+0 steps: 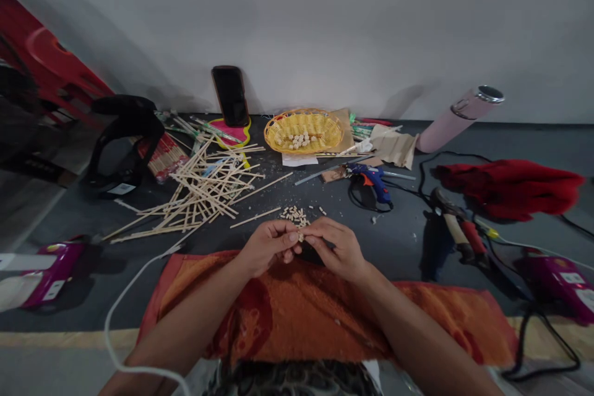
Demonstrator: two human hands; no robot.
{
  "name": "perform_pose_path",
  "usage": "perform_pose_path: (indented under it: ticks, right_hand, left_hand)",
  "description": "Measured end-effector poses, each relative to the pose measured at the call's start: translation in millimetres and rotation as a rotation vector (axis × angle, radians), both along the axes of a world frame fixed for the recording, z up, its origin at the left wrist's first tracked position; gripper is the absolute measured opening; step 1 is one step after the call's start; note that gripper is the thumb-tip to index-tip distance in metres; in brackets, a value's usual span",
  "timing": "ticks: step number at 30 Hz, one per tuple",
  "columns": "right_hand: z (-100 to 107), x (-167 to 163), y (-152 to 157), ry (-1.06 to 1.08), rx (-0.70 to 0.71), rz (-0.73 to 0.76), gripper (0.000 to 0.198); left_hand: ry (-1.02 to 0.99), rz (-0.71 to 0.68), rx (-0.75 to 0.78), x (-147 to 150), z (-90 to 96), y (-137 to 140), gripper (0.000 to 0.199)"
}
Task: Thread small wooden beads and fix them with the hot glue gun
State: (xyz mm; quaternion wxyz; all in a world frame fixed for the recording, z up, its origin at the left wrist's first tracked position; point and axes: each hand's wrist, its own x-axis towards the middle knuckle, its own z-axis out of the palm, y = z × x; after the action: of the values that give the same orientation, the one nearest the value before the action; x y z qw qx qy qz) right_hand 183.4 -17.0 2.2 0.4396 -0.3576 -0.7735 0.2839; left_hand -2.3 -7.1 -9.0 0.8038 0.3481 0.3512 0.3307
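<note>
My left hand (270, 246) and my right hand (340, 249) meet over the near part of the table, fingertips pinched together. Between them is a small cluster of short wooden stick pieces (301, 237), partly covered by the fingers. Just beyond the fingertips lies a loose pile of short cut stick pieces (294, 213). Farther back, a yellow woven basket (275, 141) holds several small pale clusters (301, 140). Long thin wooden sticks (199, 189) are heaped to the left. To the right of the pile rests a blue glue gun (375, 184) with an orange trigger.
An orange towel (297, 315) covers the table's front edge beneath my forearms. A phone (231, 96) leans on the wall. At right are a pink flask (457, 117), cutting pliers (457, 229), a red cloth (515, 189) and cables. A white cord (111, 315) crosses the left side.
</note>
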Motion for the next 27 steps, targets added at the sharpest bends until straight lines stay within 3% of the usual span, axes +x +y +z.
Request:
perform_pose_path:
  ticks: [7, 15, 20, 27]
  right_hand:
    - [-3.9, -3.8, -1.4, -0.053, -0.044, -0.06, 0.009]
    - [-5.1, 5.5, -0.5, -0.022, -0.177, -0.188, 0.024]
    - [-0.9, 2.2, 0.7, -0.001, -0.048, -0.145, 0.009]
    - [-4.5, -1.7, 0.2, -0.056, 0.065, -0.098, 0.017]
  left_hand:
    - [-0.03, -0.028, -0.023, 0.6, 3.2, -0.3, 0.024]
    - [-0.101, -0.015, -0.085, -1.3, 7.9, 2.3, 0.024]
    - [-0.101, -0.01, -0.091, -0.5, 8.3, 2.3, 0.02]
    - [-0.04, 0.006, -0.053, 1.8, 4.8, 2.1, 0.025]
